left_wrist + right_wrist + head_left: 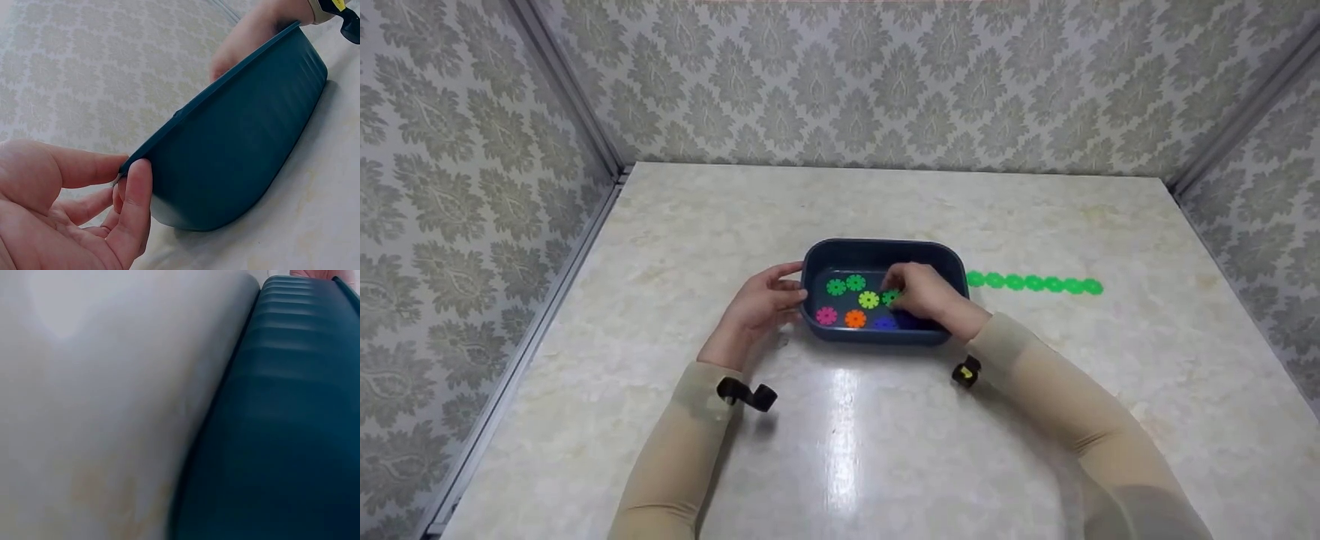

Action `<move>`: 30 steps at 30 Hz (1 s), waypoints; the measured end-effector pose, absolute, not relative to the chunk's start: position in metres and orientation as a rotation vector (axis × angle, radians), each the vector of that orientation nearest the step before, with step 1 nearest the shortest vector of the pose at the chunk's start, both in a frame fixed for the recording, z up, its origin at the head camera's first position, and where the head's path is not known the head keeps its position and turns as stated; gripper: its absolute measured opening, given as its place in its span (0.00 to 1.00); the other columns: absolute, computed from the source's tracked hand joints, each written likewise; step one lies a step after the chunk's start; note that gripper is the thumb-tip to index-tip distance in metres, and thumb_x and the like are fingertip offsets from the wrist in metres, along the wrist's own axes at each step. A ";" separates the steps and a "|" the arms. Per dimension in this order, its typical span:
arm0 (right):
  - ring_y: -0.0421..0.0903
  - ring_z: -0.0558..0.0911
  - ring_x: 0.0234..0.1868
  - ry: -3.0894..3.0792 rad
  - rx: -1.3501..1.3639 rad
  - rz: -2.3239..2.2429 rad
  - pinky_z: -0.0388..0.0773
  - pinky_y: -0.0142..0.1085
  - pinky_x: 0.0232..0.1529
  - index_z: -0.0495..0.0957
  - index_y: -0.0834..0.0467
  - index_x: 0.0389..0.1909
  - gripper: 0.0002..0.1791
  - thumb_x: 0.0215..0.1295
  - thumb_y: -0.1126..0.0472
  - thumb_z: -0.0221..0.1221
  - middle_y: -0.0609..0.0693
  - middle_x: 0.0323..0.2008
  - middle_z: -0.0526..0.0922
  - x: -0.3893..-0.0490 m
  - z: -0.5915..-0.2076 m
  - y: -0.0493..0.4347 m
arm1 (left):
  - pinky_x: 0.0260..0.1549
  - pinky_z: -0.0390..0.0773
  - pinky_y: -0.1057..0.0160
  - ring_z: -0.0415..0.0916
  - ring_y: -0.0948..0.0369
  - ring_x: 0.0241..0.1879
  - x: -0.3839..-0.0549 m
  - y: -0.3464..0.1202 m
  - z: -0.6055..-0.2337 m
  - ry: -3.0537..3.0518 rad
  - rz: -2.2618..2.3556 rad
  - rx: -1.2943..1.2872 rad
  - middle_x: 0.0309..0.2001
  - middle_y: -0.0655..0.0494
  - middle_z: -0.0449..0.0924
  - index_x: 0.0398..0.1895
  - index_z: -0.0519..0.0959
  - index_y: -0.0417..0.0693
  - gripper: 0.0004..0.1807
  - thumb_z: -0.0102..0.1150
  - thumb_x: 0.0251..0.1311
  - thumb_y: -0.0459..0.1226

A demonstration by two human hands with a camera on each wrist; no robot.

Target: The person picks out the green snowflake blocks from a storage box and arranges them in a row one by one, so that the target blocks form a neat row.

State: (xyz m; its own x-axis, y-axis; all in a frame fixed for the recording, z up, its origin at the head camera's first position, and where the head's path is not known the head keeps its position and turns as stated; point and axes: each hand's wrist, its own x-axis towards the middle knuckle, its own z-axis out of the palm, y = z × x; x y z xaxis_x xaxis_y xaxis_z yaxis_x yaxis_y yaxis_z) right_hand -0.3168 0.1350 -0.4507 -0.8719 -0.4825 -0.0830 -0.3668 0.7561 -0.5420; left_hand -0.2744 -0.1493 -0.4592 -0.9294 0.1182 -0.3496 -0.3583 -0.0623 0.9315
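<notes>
A dark blue plastic basin (877, 337) stands on the table with several notched, flower-shaped plastic discs inside. My left hand (761, 304) grips the basin's left end, its thumb and fingers at the rim, as the left wrist view of that hand (84, 208) shows. My right hand (926, 291) reaches inside over the right wall, its curled fingers pinching a green disc (890, 298). Close by lie a yellow disc (868, 300), an orange disc (855, 319), a pink disc (826, 315), two more green ones and a partly hidden blue disc (885, 322). The right wrist view shows only the basin's outer wall (281, 410).
A straight row of linked green discs (1035, 283) extends rightward from beside the basin. The pale marbled table (720, 202) meets patterned wall panels (817, 82) at the back and sides.
</notes>
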 end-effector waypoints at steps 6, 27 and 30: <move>0.55 0.84 0.49 2.695 -0.627 -0.821 0.81 0.48 0.55 0.85 0.60 0.48 0.14 0.61 0.66 0.70 0.58 0.49 0.87 -0.316 -0.449 0.139 | 0.34 0.82 0.65 0.76 0.62 0.37 -0.275 -0.149 -0.459 1.890 2.061 -0.254 0.46 0.54 0.74 0.74 0.69 0.51 0.32 0.60 0.68 0.26; 0.47 0.87 0.44 2.379 -0.479 -1.413 0.84 0.49 0.53 0.82 0.61 0.57 0.18 0.66 0.68 0.66 0.60 0.54 0.81 -0.299 -0.433 0.170 | 0.34 0.81 0.64 0.75 0.63 0.37 -0.274 -0.149 -0.460 1.884 2.074 -0.245 0.46 0.53 0.73 0.75 0.68 0.49 0.33 0.59 0.68 0.25; 0.45 0.86 0.46 2.365 -0.443 -1.462 0.82 0.52 0.57 0.82 0.60 0.58 0.19 0.66 0.67 0.66 0.59 0.57 0.81 -0.298 -0.430 0.175 | 0.35 0.81 0.64 0.76 0.63 0.37 -0.274 -0.148 -0.459 1.889 2.069 -0.256 0.46 0.53 0.74 0.74 0.69 0.49 0.32 0.60 0.68 0.26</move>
